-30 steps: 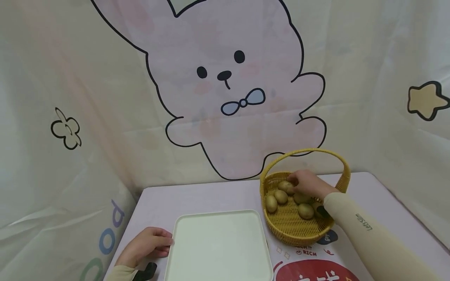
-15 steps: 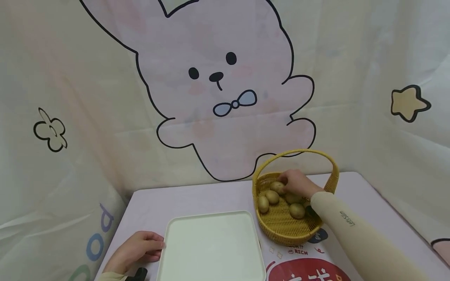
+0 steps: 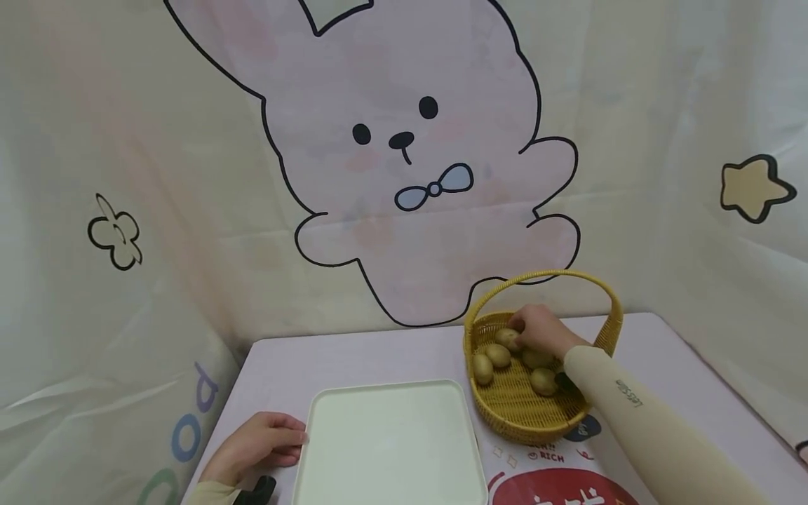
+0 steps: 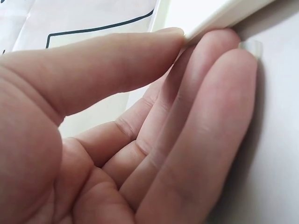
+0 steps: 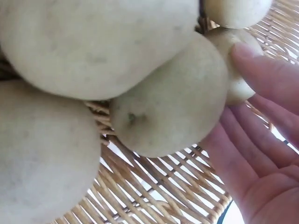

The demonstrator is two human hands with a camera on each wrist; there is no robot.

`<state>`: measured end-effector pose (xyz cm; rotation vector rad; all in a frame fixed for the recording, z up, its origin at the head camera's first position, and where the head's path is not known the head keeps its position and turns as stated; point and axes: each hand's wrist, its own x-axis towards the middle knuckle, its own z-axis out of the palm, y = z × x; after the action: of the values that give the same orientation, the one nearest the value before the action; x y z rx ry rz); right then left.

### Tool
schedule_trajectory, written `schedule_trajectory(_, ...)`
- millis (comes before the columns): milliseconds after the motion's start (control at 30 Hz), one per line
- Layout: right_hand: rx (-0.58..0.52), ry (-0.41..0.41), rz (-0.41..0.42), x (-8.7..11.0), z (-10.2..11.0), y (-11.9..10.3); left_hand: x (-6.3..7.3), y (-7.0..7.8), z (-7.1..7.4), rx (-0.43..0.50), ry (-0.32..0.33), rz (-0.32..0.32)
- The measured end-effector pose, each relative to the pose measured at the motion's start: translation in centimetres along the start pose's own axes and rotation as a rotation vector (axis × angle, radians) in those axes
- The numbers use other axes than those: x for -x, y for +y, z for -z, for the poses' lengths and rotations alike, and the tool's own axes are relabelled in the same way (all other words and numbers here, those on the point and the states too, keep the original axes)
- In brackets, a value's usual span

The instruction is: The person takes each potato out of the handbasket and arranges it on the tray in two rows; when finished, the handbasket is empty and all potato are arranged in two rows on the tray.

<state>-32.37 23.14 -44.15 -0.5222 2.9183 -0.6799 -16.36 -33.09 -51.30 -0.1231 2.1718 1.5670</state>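
In the head view my left hand [image 3: 261,443] is at the left edge of a pale, flat square tray [image 3: 388,442]. The left wrist view shows its thumb and fingertips pinching the tray's rim [image 4: 224,21]. On the right, my right hand [image 3: 541,331] reaches into a yellow woven basket [image 3: 524,426] with a tall arched handle. Several potatoes [image 3: 482,369] lie in it. Thumb and fingers close around a potato [image 5: 240,70] near the basket's back, as the right wrist view shows. Other potatoes [image 5: 173,100] fill the near part of that view, and the hand partly hides some.
Both tray and basket rest on a pale tabletop [image 3: 366,356]. A printed red and white sheet [image 3: 562,487] lies in front of the basket. Behind the table hangs a curtain [image 3: 252,294] with a cartoon figure, and cloth also hangs at both sides.
The head view shifts left and then back right. My right forearm has moved slightly left over the basket, and the left hand stays at the tray edge.
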Motion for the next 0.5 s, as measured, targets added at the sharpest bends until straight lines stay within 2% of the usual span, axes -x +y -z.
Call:
schedule_trajectory(233,-0.037,0.006,0.018,0.6,0.1,0.6,0.1,-0.6,0.1,-0.006,-0.007,-0.002)
schedule_trajectory(400,-0.05,0.025,-0.034,2.6,2.1,-0.7,0.0,-0.5,-0.2,-0.022,0.021,-0.006)
schedule_trajectory(500,-0.077,0.033,-0.035,4.3,3.0,-1.9,-0.2,-0.1,-0.3,-0.03,0.036,-0.009)
